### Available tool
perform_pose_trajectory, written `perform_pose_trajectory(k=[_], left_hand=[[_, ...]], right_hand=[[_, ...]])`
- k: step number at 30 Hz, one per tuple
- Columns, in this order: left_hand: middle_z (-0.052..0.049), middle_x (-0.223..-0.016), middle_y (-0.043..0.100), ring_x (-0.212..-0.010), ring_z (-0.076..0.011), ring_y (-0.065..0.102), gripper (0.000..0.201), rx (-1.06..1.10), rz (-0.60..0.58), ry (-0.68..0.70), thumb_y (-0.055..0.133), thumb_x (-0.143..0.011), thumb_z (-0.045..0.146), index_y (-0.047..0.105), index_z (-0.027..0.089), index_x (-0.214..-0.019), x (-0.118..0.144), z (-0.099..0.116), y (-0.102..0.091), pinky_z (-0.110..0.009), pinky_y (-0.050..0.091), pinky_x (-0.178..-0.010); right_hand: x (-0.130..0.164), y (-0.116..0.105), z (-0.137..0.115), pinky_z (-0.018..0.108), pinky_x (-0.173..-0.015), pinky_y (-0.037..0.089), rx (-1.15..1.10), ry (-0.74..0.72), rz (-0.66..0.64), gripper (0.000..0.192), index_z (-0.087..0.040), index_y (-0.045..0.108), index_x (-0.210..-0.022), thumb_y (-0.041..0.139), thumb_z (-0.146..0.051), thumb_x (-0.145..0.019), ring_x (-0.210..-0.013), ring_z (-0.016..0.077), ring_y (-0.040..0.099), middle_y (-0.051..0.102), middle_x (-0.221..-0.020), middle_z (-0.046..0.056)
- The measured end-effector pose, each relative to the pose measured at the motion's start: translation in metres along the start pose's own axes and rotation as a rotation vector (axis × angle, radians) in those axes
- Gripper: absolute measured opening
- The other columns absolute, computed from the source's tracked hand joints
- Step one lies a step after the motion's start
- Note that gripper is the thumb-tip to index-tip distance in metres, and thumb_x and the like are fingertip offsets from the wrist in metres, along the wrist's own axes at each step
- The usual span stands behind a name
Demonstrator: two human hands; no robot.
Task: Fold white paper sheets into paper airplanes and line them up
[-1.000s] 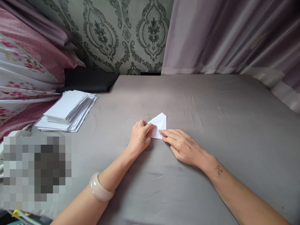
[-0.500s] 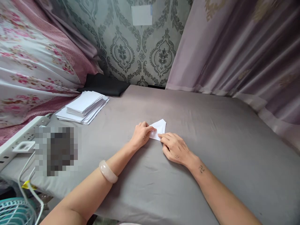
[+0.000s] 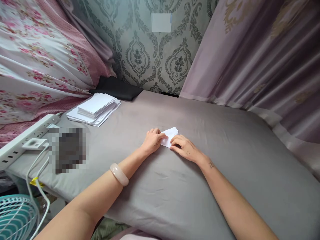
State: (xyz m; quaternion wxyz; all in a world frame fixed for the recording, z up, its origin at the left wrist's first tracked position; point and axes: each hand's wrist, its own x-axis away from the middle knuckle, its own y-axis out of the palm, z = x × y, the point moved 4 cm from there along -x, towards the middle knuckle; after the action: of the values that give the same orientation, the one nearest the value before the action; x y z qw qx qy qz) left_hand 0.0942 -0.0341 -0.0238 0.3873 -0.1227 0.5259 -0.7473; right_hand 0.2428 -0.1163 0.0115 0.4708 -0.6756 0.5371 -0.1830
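Observation:
A small folded sheet of white paper (image 3: 169, 135) lies on the grey cloth-covered table (image 3: 212, 133), its far corner pointing away from me. My left hand (image 3: 153, 140) grips the paper's left side, thumb pressed on top and the other fingers curled at its edge. At the near right edge, my right hand (image 3: 183, 146) pinches the paper between thumb and fingertips. Parts of the paper are hidden under both hands.
A stack of white paper (image 3: 95, 108) sits at the back left, before a folded black cloth (image 3: 117, 87). Along the left edge run a white power strip (image 3: 30, 140) and cables, beside a pixelated dark object (image 3: 70, 150). A turquoise fan (image 3: 17, 216) stands below.
My right hand has gone from fingers laid on the paper to a pinch at its near right edge. My left hand keeps its hold. The whole view has shifted slightly.

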Motion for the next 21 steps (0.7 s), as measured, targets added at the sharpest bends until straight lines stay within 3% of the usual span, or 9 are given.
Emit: perform_pose_trajectory(k=[5, 11, 15, 21], left_hand=[[-0.007, -0.095, 0.055, -0.088, -0.0214, 0.047, 0.033, 0.025, -0.017, -0.022, 0.04, -0.096, 0.024, 0.07, 0.031, -0.107, 0.0003, 0.0001, -0.0018, -0.035, 0.034, -0.079], [-0.007, -0.092, 0.055, -0.086, -0.0205, 0.048, 0.036, 0.064, -0.01, -0.048, 0.039, -0.095, 0.019, 0.071, 0.031, -0.106, 0.0008, 0.0011, -0.0046, -0.035, 0.035, -0.08], [-0.006, -0.09, 0.055, -0.087, -0.0212, 0.049, 0.034, 0.063, -0.002, -0.063, 0.041, -0.094, 0.02, 0.071, 0.032, -0.104, -0.0004, -0.001, -0.0036, -0.035, 0.035, -0.079], [-0.005, -0.091, 0.056, -0.089, -0.0212, 0.051, 0.032, 0.048, 0.011, -0.068, 0.041, -0.094, 0.021, 0.069, 0.034, -0.105, 0.0001, -0.0021, -0.0026, -0.036, 0.036, -0.08]], right_hand=[[0.0052, 0.0054, 0.0057, 0.033, -0.086, 0.046, -0.02, 0.038, 0.024, 0.008, -0.02, 0.061, -0.092, 0.055, -0.024, -0.091, -0.093, 0.0156, 0.055, 0.063, -0.103, 0.005], [0.0069, 0.0065, 0.002, 0.037, -0.092, 0.045, 0.091, 0.027, -0.06, 0.029, -0.025, 0.058, -0.122, 0.046, -0.025, -0.096, -0.098, 0.0177, 0.051, 0.054, -0.132, 0.006], [0.008, 0.0054, -0.0028, 0.036, -0.086, 0.046, 0.151, 0.037, -0.094, 0.033, -0.027, 0.056, -0.126, 0.041, -0.023, -0.097, -0.089, 0.0177, 0.05, 0.053, -0.136, 0.004], [0.0063, 0.007, -0.0013, 0.036, -0.089, 0.045, 0.146, 0.026, -0.071, 0.031, -0.027, 0.061, -0.12, 0.04, -0.021, -0.097, -0.091, 0.0182, 0.049, 0.056, -0.132, 0.003]])
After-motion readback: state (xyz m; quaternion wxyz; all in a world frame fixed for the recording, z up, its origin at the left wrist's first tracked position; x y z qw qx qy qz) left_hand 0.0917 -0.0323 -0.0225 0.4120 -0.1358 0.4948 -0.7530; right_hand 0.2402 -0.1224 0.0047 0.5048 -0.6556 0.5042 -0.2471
